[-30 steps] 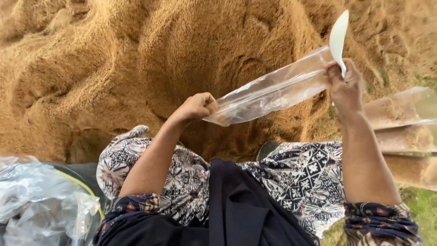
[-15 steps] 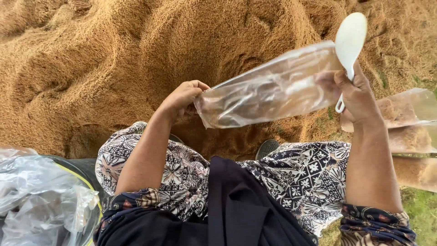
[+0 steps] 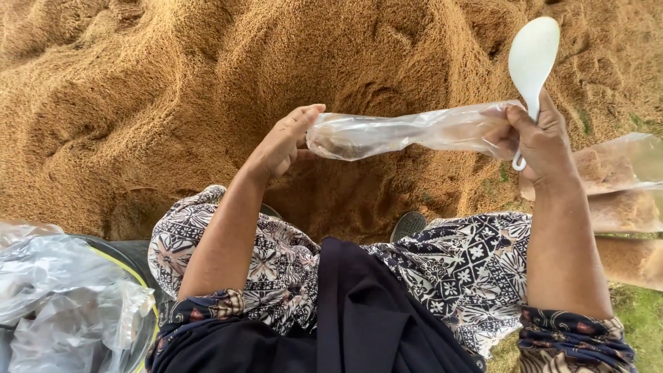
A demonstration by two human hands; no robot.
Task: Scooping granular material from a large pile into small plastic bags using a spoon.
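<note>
A person sat over a great heap of golden-brown husk (image 3: 207, 103), holding a clear plastic bag (image 3: 407, 131) stretched sideways in the air between both hands. The left hand (image 3: 283, 141) pinched one end of the bag, its grip closed lightly on the film with fingers bent and the wrist raised, the forearm reaching up from the lap. The right hand (image 3: 545, 141) gripped the opposite end, closed around both the bunched plastic and the handle of a white plastic spoon (image 3: 533, 59), whose bowl stood up above the knuckles. The bag looked very light, limp and slippery, twisted narrow along its middle, with what seemed a little brown material inside near the left grip; it would likely handle best pinched at the ends or the mouth edge, since the film would crumple and slide anywhere else. Below and left of the left grip lay a pile of crumpled clear bags (image 3: 62, 304); filled bags (image 3: 621, 200) lay just beyond the right grip.
</note>
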